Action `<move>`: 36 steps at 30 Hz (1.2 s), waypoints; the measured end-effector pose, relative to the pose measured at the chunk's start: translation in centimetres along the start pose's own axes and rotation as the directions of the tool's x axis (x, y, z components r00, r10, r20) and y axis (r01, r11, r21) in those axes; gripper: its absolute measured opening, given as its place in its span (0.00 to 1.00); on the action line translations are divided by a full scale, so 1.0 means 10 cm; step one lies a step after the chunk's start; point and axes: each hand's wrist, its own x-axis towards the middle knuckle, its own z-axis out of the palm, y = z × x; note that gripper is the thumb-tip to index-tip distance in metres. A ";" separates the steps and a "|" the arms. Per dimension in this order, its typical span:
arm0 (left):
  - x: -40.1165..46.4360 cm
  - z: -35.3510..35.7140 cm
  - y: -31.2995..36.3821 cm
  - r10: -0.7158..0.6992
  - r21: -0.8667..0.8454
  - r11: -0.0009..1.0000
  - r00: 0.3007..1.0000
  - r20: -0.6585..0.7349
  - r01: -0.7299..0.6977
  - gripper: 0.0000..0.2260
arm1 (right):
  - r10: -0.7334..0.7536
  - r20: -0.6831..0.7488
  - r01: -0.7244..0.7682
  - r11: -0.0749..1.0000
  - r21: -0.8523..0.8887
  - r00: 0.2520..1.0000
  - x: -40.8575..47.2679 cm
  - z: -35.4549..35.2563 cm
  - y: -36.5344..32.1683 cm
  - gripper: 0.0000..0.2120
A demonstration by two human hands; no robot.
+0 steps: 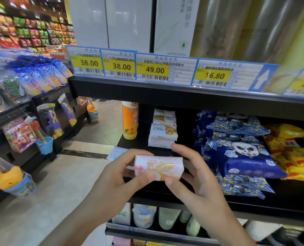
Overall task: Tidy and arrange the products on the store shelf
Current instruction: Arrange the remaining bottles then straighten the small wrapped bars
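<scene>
A small white soap pack (159, 167) with a yellow and pink print sits between both hands in front of the middle shelf (165, 196). My left hand (117, 176) grips its left end with thumb in front and fingers over the top. My right hand (199, 178) holds its right end the same way. Just behind, a stack of matching white soap packs (162, 130) rests on the shelf. An orange bottle (129, 119) stands upright to the left of that stack.
Blue panda-print wipe packs (240, 151) and yellow packs (293, 153) lie piled to the right. Above runs a shelf edge with price tags (153, 70) and white boxes (129, 22). Bottles (144, 215) stand on the lower shelf. Toy racks (32, 103) line the aisle on the left.
</scene>
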 end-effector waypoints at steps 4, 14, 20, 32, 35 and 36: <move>0.02 0.02 0.03 -0.068 -0.090 0.994 0.998 -0.017 0.066 0.17 | -0.005 0.042 0.006 0.999 -0.033 0.999 0.02 0.01 0.00 0.36; 0.05 0.04 0.11 -0.222 -0.192 0.959 0.974 -0.046 0.210 0.16 | -0.136 0.029 0.139 0.980 -0.143 0.990 0.06 0.05 0.04 0.33; 0.09 0.04 0.15 -0.251 -0.221 0.946 0.967 -0.041 0.236 0.20 | -0.138 -0.023 0.132 0.977 -0.170 0.990 0.09 0.07 0.02 0.32; 0.06 -0.05 0.07 -0.128 -0.405 0.910 0.989 -0.071 0.088 0.20 | 0.024 -0.030 -0.019 0.986 0.167 0.999 0.06 0.07 0.04 0.29; 0.03 -0.06 0.05 -0.051 -0.347 0.938 0.997 -0.064 0.026 0.27 | 0.083 -0.003 -0.080 0.971 0.225 0.997 0.05 0.08 0.05 0.25; 0.02 -0.05 0.04 -0.030 -0.329 0.944 0.999 -0.039 0.015 0.29 | 0.099 0.004 -0.097 0.965 0.245 0.995 0.04 0.09 0.04 0.23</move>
